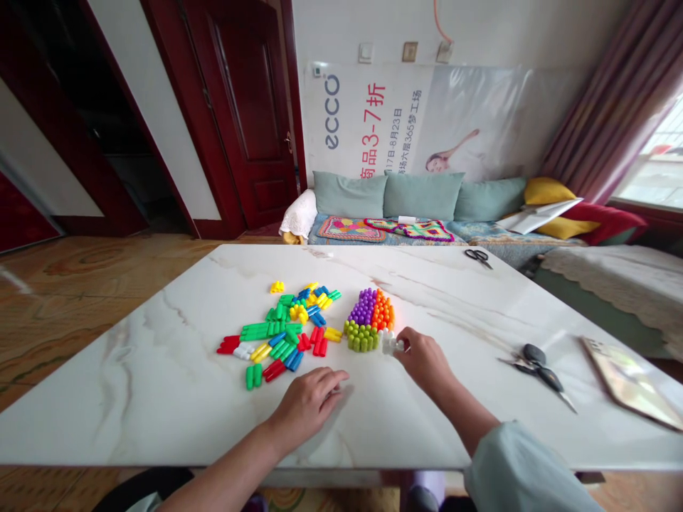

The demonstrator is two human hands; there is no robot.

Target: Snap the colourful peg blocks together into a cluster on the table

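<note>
My right hand [424, 361] is pinched on a small white plastic peg at the near right corner of a tight block of upright pegs. White pegs [388, 341] stand there beside its fingertips. The block also has purple pegs [363, 307], orange pegs [383, 311] and yellow-green pegs [361, 337], grouped by colour. My left hand [311, 403] rests on the table, fingers loosely stretched and holding nothing. Ahead and to its left lies a scattered heap with green pegs [262, 330], red pegs [320, 343], blue pegs [293, 361] and yellow pegs [261, 352].
The white marbled table [176, 398] carries black scissors [479, 257] at its far right. Nearer, a black-handled cutting tool [541, 370] lies beside a phone [632, 382]. A sofa with green cushions [423, 195] stands behind the table.
</note>
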